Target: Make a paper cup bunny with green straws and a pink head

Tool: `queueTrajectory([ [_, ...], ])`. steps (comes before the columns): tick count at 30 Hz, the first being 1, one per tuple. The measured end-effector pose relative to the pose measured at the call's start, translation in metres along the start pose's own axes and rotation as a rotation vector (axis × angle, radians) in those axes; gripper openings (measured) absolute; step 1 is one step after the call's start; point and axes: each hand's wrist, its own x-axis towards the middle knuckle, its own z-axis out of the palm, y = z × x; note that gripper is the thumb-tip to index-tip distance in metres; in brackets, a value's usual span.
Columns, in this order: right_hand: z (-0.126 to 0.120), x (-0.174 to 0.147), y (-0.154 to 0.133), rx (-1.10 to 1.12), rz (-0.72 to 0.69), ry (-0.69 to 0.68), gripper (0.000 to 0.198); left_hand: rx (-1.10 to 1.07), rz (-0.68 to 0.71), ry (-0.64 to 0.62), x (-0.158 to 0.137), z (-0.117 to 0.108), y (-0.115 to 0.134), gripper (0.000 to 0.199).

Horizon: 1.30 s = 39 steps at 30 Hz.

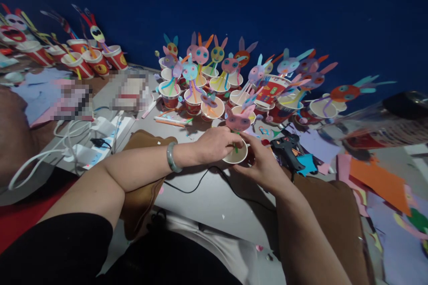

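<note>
Item: table [214, 205], pale-topped, far edge toward a dark blue wall [214, 0], near edge by the lap.

Main piece: white-lined paper cup [235, 157], mid-table between the near and far edges; a green strip [236, 147] inside it, a pink rabbit head [238, 121] just above the rim.

Hands, as I view them from my remote station: left hand [216, 144], a bangle [173, 158] on its wrist, fingers bent over the rim by the strip; whether they pinch it I cannot tell. Right hand [262, 160], curved round the cup's right side, thumb and forefinger apart, gripping it.

Surroundings: decorated rabbit cups [169, 98], grouped along the far edge; red cups [115, 57], toward the far left corner; power strip [118, 136], left of the hands; black gun-shaped tool [287, 151], just right of the right hand; orange paper [381, 182], toward the right edge, over other coloured sheets.
</note>
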Motion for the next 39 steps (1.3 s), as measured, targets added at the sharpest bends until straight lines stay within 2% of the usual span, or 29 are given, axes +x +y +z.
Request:
queueTrajectory([
  [6,-0.001,0.001,-0.001,-0.056,0.003,-0.041,0.069,0.004,0.018,0.039,-0.001,0.003,-0.001,0.029],
  [15,-0.003,0.003,-0.007,-0.065,-0.046,0.044,0.053,-0.088,-0.012,0.15,-0.004,-0.002,0.006,0.021],
  [24,-0.004,0.005,-0.002,-0.011,-0.094,0.028,0.043,-0.126,-0.078,0.168,-0.003,-0.007,0.011,0.016],
  [39,0.006,0.005,0.005,0.017,-0.147,0.047,0.046,-0.072,-0.079,0.266,-0.002,-0.002,0.007,0.014],
])
